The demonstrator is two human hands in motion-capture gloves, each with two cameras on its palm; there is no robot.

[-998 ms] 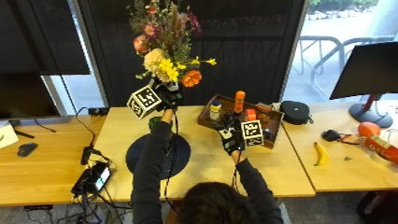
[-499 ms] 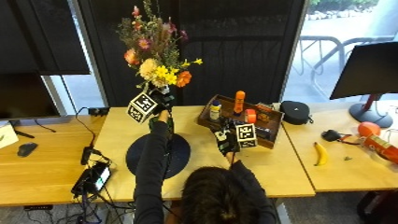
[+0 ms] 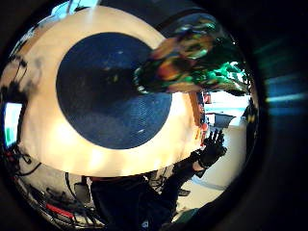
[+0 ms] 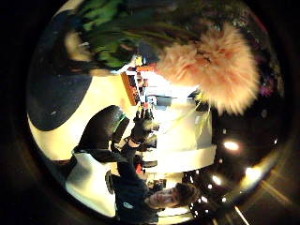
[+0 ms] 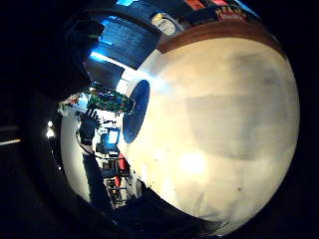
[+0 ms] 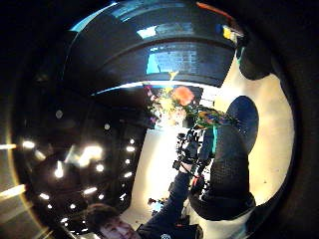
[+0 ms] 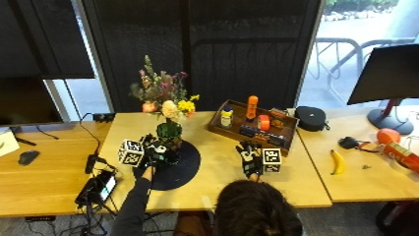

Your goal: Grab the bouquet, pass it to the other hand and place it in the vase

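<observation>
1. Forearms reach up from the person's head at the outside view's lower edge; the two hands are apart, the bouquet's holder between them and closer to the left.
2. Left hand [image 7: 156, 156] sits over the dark round mat [image 7: 185, 167], low at the base of the green vase [image 7: 169, 133], at about 7 o'clock from it. Whether its fingers curl round the vase or the stems cannot be told from the outside view.
3. Left palm views: the vase's patterned green body [image 3: 185, 65] fills much of the frame, so it is close to that palm; a pale peach bloom [image 4: 211, 65] looms large above the leaves.
4. Right hand [image 7: 249, 158] lies flat on the wooden table [image 7: 216, 182], fingers straight and spread, holding nothing. It sits at about 4 o'clock from the vase, near the front edge of the wooden tray [image 7: 225, 129].
5. Bouquet [image 7: 162, 98] stands upright in the vase on the mat, at 12 o'clock from the left hand and 10 o'clock from the right.
6. Right thumb-side view shows the bouquet [image 6: 172, 104] well off from that palm.
</observation>
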